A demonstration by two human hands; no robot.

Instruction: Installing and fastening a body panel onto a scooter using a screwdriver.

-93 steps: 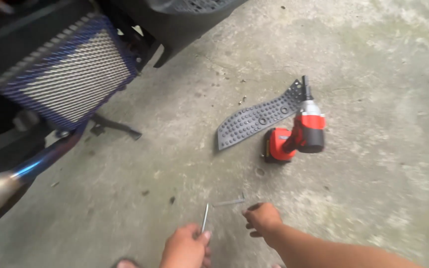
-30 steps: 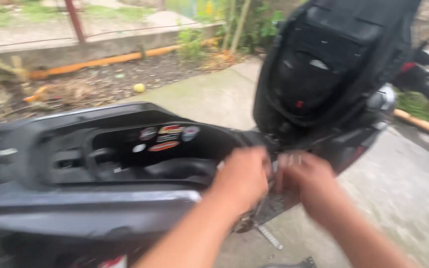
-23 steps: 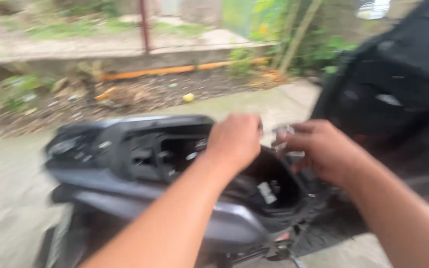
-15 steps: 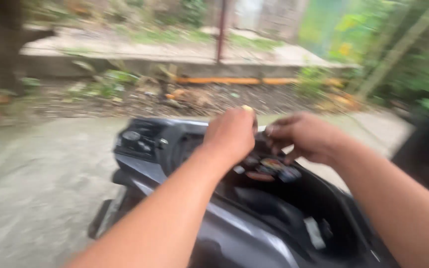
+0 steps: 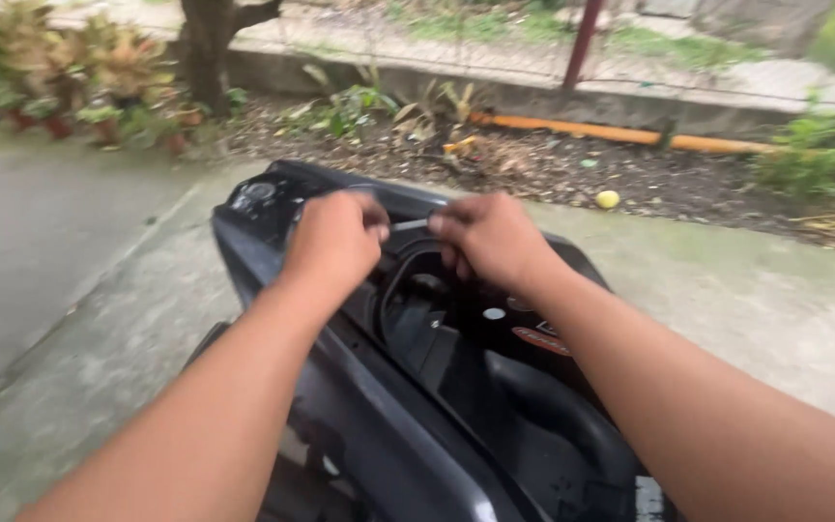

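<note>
While the head view half a second back had the hands low over the middle of the open seat bay, they now sit farther toward the rear end of it, and the picture is sharper.

Item 1. Scooter body point(image 5: 273, 261), black, seat raised out of view, under-seat storage bay point(image 5: 495, 387) open; largest thing present, running from centre frame to the bottom edge, where it is cut off. Stickers on the bay wall, too small to make out. A round filler cap point(image 5: 261, 190) shows at the rear end.

Item 2. Concrete ground point(image 5: 70, 319), grey, around the scooter; beyond it a soil strip with plants, an orange pipe point(image 5: 572, 129) and a small yellow ball point(image 5: 608, 199), well apart from the hands.

Item 3. Left hand point(image 5: 335, 242), closed in a fist, pinching one end of the rod. Fingertips hidden behind the knuckles.

Item 4. Right hand point(image 5: 490, 237), fingers curled shut, pinching the other end. Both forearms cut off at the lower edge.

Item 5. Thin metal rod point(image 5: 410, 224), pale, held level between the two hands just above the bay's rear rim; only the short middle stretch shows, its ends hidden inside the fingers. Kind of tool cannot be told.
</note>
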